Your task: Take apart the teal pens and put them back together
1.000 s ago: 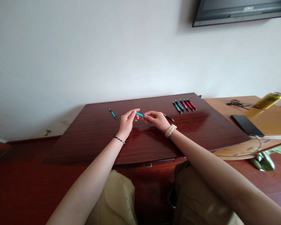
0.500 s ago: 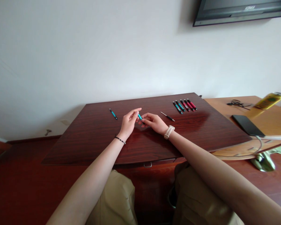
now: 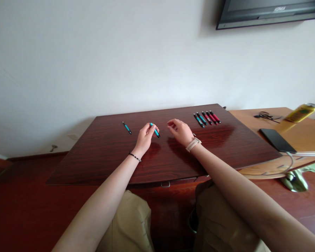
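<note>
Dark wooden table (image 3: 173, 164) below a wall screen (image 3: 270, 12) whose logo is too small to read. Right hand (image 3: 182, 131), a second ago meeting the left over the pen, has drawn apart toward the row of pens (image 3: 207, 118) and hovers with an open, empty grip. Left hand (image 3: 146, 135) alone pinches the blue pen (image 3: 154, 130), its grip closed on the barrel just above the table; the joint two-handed handling appears finished. A second blue pen (image 3: 126, 127) lies further left.

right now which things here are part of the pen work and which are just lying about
In hand:
left hand holding blue pen
right hand, holding nothing
single blue pen
row of pens

Lying about:
phone
yellow can
cable
wall screen
</note>
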`<state>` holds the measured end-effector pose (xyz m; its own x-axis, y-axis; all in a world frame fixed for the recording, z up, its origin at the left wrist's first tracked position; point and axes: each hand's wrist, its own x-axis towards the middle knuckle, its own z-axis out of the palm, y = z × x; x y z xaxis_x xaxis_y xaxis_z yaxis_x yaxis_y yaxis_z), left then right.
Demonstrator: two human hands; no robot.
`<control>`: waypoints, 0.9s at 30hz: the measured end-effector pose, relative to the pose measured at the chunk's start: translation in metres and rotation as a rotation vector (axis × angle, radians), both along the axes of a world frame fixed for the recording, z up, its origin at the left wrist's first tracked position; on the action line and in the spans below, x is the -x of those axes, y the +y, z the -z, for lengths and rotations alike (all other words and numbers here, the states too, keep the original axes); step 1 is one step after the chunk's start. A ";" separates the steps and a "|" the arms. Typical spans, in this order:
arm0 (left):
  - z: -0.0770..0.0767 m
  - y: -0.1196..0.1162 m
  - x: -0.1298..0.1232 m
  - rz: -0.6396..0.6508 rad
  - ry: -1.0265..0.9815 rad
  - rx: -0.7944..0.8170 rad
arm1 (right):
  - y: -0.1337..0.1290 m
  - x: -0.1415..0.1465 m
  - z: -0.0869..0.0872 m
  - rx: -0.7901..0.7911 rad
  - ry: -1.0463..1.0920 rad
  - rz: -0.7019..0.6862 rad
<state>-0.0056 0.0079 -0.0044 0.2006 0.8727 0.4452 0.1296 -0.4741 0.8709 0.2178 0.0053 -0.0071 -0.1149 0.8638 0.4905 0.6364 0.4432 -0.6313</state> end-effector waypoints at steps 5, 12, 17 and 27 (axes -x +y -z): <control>-0.002 -0.002 -0.001 0.044 -0.020 0.011 | 0.009 -0.026 0.006 0.079 -0.368 0.253; -0.002 -0.002 -0.001 0.067 -0.009 0.015 | 0.014 -0.031 0.012 0.197 -0.462 0.261; -0.002 -0.003 0.001 0.063 -0.004 0.014 | 0.015 -0.036 0.011 0.146 -0.462 0.380; 0.000 -0.001 0.002 0.056 0.033 0.014 | 0.013 -0.036 0.015 0.292 -0.512 0.371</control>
